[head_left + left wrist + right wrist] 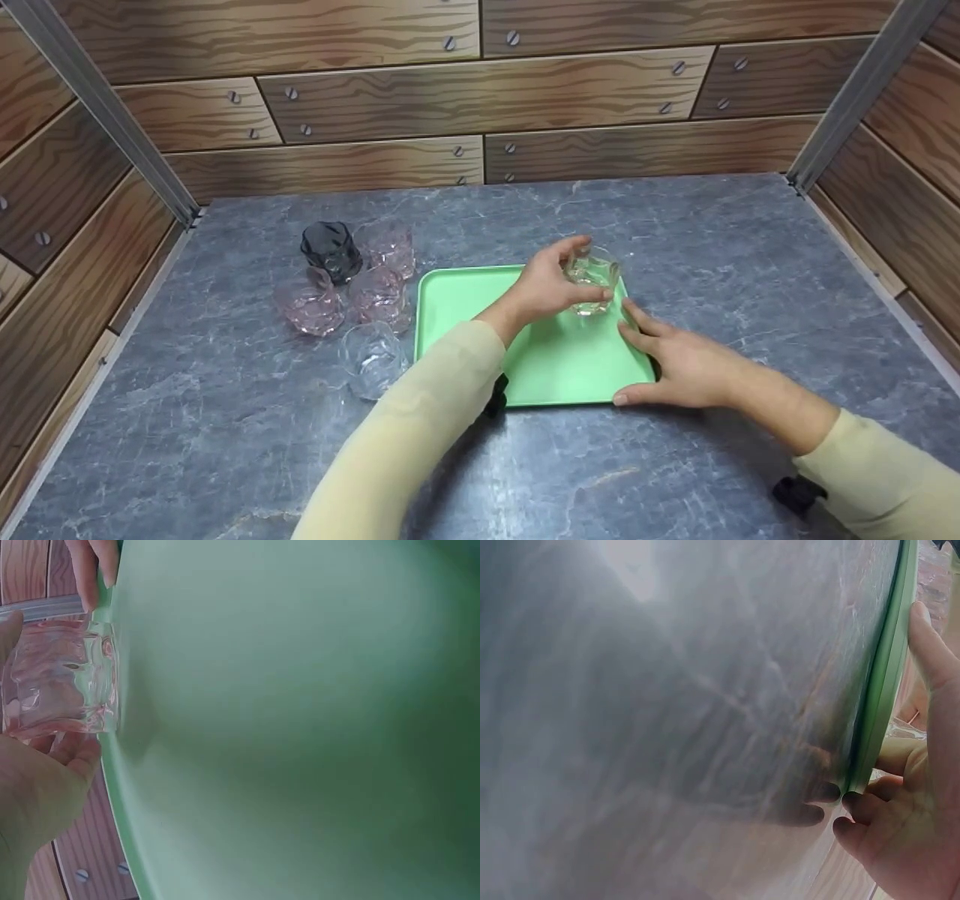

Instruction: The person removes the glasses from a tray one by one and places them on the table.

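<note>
My left hand [546,283] holds a clear faceted glass tumbler [596,276] between thumb and fingers, over the far right corner of a light green tray [570,367]. In the left wrist view the tumbler [64,682] is upright, its thick base close over the tray by the rim. My right hand [686,367] grips the tray's right side near the front corner, thumb at the front edge and fingertips along the right rim. The right wrist view shows its fingers [866,806] curled at the green rim [885,682].
Left of the tray stand several tumblers: a dark grey one [331,251], pink ones [309,304] [379,296] [390,247] and a clear one [373,360] near the left forearm. The grey marbled table [225,420] is bounded by wood-patterned walls [420,97].
</note>
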`<state>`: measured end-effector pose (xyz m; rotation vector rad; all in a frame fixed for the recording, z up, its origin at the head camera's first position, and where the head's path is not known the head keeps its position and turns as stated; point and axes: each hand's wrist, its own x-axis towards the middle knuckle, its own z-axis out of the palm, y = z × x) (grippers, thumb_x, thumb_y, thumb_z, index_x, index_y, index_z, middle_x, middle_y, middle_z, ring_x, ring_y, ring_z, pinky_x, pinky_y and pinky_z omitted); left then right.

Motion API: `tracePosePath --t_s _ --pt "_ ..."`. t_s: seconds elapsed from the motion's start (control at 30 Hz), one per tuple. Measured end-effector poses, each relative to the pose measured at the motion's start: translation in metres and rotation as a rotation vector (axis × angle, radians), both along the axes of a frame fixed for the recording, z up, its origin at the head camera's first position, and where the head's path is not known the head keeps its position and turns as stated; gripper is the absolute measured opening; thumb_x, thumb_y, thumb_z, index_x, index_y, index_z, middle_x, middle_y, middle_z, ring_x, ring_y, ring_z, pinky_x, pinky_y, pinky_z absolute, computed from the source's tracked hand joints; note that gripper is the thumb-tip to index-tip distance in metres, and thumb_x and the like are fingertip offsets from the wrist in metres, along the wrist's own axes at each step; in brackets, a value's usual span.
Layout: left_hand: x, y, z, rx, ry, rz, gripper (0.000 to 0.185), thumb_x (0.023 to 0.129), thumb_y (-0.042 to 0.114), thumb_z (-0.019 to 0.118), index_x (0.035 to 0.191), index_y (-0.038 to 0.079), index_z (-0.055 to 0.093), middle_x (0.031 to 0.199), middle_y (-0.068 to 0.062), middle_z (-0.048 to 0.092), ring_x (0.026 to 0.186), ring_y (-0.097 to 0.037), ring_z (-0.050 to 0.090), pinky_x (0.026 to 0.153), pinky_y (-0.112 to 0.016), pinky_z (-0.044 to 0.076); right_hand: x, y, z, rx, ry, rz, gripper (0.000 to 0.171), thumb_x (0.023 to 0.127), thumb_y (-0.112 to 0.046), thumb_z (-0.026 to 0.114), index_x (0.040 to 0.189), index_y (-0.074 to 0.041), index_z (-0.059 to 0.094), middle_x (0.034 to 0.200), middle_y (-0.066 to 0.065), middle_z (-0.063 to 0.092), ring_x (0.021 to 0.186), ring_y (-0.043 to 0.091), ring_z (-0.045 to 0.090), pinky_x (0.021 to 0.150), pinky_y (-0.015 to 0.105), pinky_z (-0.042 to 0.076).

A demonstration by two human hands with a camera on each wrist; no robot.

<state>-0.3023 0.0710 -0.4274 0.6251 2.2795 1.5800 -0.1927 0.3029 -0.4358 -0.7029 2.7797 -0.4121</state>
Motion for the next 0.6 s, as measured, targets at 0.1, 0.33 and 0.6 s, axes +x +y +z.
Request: tracePosePath --t_s 0.1,0.33,0.6 --pt "-0.0005 0.0005 -0.0006 0.019 -0.009 0.001 0.088 0.087 0.027 0.092 0.161 0.020 0.045 0.159 -0.001 0.051 0.151 -0.020 0.042 0.117 -0.038 0.044 0.0001 0.0001 0.0005 0.006 -0.011 -0.006 0.117 0.087 -0.083 0.063 0.162 0.002 0.035 0.175 0.022 0.010 0.147 0.051 0.040 0.110 0.065 0.045" --pt "0.0002 0.0007 0.0011 -0.001 0.001 0.017 0.085 0.087 0.029 0.092 0.160 0.021 0.048 0.158 -0.003 0.053 0.147 -0.021 0.046 0.116 -0.040 0.046 0.0004 -0.0004 0.0002 0.011 -0.020 -0.009 0.118 0.087 -0.084 0.062 0.162 0.003 0.035 0.175 0.022 0.008 0.148 0.051 0.038 0.111 0.066 0.044" --pt "0.0028 -0.0017 0.0032 -0.021 0.015 0.035 0.082 0.086 0.032 0.092 0.156 0.022 0.052 0.155 -0.003 0.056 0.140 -0.021 0.051 0.112 -0.040 0.049 0.0004 -0.0005 0.0003 0.017 -0.012 -0.006 0.118 0.087 -0.084 0.061 0.162 0.003 0.034 0.175 0.023 0.009 0.148 0.051 0.038 0.110 0.066 0.045"
